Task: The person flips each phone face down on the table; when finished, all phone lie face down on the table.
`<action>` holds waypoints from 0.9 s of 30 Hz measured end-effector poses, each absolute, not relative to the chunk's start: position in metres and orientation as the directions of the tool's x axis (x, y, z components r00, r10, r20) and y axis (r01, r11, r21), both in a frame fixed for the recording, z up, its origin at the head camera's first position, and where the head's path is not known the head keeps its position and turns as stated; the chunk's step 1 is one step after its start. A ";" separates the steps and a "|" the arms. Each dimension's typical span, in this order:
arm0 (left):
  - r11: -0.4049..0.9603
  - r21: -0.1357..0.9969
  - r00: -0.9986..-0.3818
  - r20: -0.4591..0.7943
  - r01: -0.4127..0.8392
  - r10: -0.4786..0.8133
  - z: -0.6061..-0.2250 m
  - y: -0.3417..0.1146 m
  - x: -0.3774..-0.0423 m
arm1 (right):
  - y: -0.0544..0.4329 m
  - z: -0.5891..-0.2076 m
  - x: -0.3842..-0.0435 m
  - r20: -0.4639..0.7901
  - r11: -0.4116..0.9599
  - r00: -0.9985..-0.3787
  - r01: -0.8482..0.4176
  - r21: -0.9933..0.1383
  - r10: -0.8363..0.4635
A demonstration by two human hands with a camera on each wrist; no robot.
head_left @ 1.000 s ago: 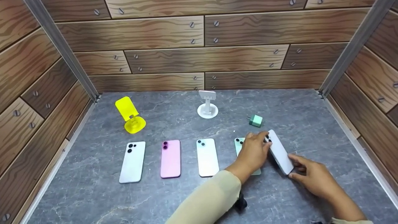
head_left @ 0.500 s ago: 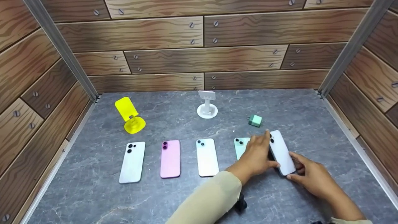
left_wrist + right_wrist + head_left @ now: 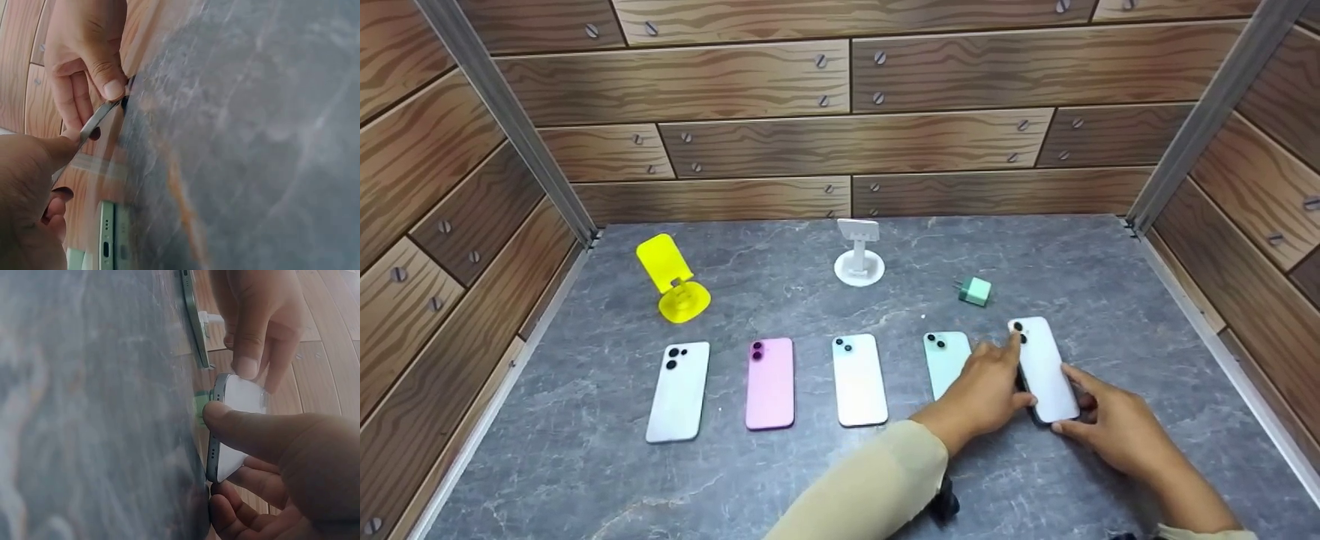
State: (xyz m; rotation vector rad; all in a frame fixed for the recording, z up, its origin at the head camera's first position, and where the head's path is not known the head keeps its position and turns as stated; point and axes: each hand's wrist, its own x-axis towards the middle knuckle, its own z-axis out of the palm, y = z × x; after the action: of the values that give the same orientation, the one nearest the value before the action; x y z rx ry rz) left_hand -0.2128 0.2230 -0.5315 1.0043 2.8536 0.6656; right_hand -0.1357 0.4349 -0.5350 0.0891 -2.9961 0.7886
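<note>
A white phone (image 3: 1046,375) with its camera side up is held between both hands at the right of the row. My left hand (image 3: 984,390) grips its left edge, index finger by the cameras and thumb lower down. At the bottom right corner, my right hand (image 3: 1114,427) holds it, thumb on the bottom edge (image 3: 214,458) and fingers along the right side. The left wrist view shows the phone (image 3: 95,121) tilted, one edge near the tabletop. A mint green phone (image 3: 946,360) lies partly hidden beneath the left hand and forearm.
A white phone (image 3: 860,382), a pink phone (image 3: 770,386) and a pale phone (image 3: 679,394) lie in a row to the left. Behind stand a yellow phone stand (image 3: 666,262), a white phone stand (image 3: 859,266) and a green charger plug (image 3: 976,291). Wood-patterned walls (image 3: 847,142) enclose the table.
The held white phone has turned flatter and more upright in line with the row, shifting slightly right. My left hand has slid down its left edge; the right hand stays at the bottom corner.
</note>
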 end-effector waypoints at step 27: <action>0.732 0.187 -0.751 0.055 0.655 0.658 -0.543 0.233 -0.199 | 0.438 -0.538 -0.136 0.053 0.880 -0.998 -0.048 -0.473 -0.026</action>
State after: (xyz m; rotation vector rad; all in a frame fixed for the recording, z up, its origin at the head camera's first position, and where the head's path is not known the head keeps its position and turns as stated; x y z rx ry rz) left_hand -0.1994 0.2332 -0.5429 1.1020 2.9095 0.3055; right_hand -0.1360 0.4382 -0.5380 0.0586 -3.0020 0.7563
